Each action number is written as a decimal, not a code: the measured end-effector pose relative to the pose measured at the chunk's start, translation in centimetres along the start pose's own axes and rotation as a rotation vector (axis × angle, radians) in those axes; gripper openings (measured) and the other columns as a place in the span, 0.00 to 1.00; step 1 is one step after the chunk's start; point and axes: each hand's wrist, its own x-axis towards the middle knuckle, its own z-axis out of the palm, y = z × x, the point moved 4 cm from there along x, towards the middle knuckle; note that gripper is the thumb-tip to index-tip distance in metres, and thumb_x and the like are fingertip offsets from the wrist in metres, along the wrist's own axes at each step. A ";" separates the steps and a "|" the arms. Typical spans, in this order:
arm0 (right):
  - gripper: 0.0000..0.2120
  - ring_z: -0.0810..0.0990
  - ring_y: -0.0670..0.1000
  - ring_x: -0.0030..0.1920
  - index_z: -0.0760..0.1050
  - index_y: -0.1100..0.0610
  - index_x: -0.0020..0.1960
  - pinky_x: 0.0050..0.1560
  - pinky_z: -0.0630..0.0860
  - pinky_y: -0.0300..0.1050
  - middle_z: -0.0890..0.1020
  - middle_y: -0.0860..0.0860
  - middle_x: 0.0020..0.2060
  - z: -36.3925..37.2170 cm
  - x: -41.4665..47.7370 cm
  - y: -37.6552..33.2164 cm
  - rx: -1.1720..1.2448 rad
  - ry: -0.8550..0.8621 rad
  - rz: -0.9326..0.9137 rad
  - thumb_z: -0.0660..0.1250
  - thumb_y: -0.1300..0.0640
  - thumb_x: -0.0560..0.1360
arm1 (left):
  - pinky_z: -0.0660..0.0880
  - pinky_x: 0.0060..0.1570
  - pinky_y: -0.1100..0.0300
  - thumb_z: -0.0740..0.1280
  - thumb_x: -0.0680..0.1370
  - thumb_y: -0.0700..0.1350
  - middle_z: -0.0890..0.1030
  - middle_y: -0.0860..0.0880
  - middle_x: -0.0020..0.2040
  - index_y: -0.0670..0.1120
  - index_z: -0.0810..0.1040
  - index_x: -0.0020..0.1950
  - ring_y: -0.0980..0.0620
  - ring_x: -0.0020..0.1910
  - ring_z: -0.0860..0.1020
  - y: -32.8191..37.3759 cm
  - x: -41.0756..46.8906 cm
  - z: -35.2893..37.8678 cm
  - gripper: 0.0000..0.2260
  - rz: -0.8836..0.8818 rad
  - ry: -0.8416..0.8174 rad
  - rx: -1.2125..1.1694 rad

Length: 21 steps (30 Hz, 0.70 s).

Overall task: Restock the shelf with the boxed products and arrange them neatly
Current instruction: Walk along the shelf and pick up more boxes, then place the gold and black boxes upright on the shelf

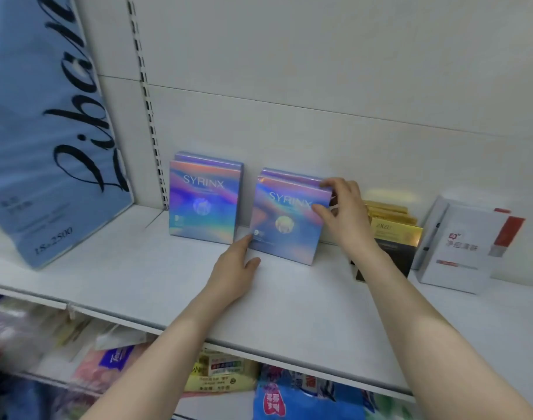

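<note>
Right hand (344, 213): pinching the top right corner of the front SYRINX box (286, 219), upright mid-shelf, a twin just behind.
Left hand (233, 268): fingers straight on the shelf (168, 283), tip touching that box's lower left corner.
Neighbours: SYRINX pair (204, 201) left, gold ZKZU boxes (395, 234) right.

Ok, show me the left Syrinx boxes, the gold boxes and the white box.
left Syrinx boxes (203, 204): head view, front face of the front box.
gold boxes (398, 233): head view, gold band of the front box.
white box (459, 259): head view, front face.
</note>
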 end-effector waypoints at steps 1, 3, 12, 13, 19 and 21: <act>0.20 0.77 0.50 0.46 0.73 0.53 0.64 0.46 0.70 0.32 0.70 0.51 0.56 0.1 -0.1 0.0 -0.073 -0.002 -0.032 0.71 0.60 0.74 | 0.67 0.68 0.56 0.65 0.79 0.43 0.72 0.47 0.70 0.47 0.64 0.75 0.48 0.68 0.71 0.0 0.2 0.0 0.25 0.010 0.000 0.016; 0.23 0.76 0.52 0.48 0.72 0.52 0.67 0.48 0.63 0.34 0.69 0.53 0.60 0.5 -0.3 0.0 -0.182 -0.015 -0.064 0.71 0.60 0.74 | 0.67 0.67 0.55 0.65 0.78 0.42 0.71 0.46 0.71 0.47 0.65 0.75 0.47 0.68 0.71 -0.1 0.4 0.1 0.25 0.026 0.001 0.041; 0.26 0.72 0.60 0.58 0.67 0.55 0.72 0.55 0.71 0.47 0.66 0.59 0.68 0.6 -1.6 -0.3 -0.380 -0.019 -0.104 0.69 0.57 0.76 | 0.67 0.65 0.56 0.65 0.78 0.42 0.72 0.45 0.68 0.46 0.66 0.74 0.46 0.65 0.72 -0.3 0.4 -0.2 0.24 0.080 -0.030 0.108; 0.26 0.72 0.60 0.58 0.67 0.56 0.72 0.55 0.74 0.50 0.66 0.59 0.68 0.3 -2.0 -0.2 -0.386 -0.009 -0.102 0.69 0.57 0.76 | 0.68 0.65 0.56 0.65 0.78 0.42 0.72 0.45 0.68 0.46 0.67 0.74 0.46 0.65 0.72 -0.1 0.3 -0.3 0.23 0.097 -0.031 0.112; 0.20 0.71 0.60 0.64 0.71 0.59 0.69 0.59 0.73 0.52 0.72 0.60 0.65 -3.1 -8.5 0.8 -0.432 0.065 -0.067 0.66 0.57 0.79 | 0.72 0.60 0.57 0.65 0.78 0.43 0.77 0.50 0.64 0.50 0.74 0.68 0.50 0.61 0.76 2.1 -1.7 -0.3 0.17 0.292 0.006 0.137; 0.18 0.71 0.56 0.63 0.71 0.58 0.69 0.60 0.71 0.48 0.74 0.56 0.64 -4.6 -11.9 1.6 -0.409 0.069 0.001 0.63 0.55 0.81 | 0.73 0.59 0.55 0.65 0.79 0.44 0.78 0.52 0.62 0.51 0.76 0.66 0.52 0.59 0.77 3.4 -3.1 0.5 0.16 0.338 -0.003 0.105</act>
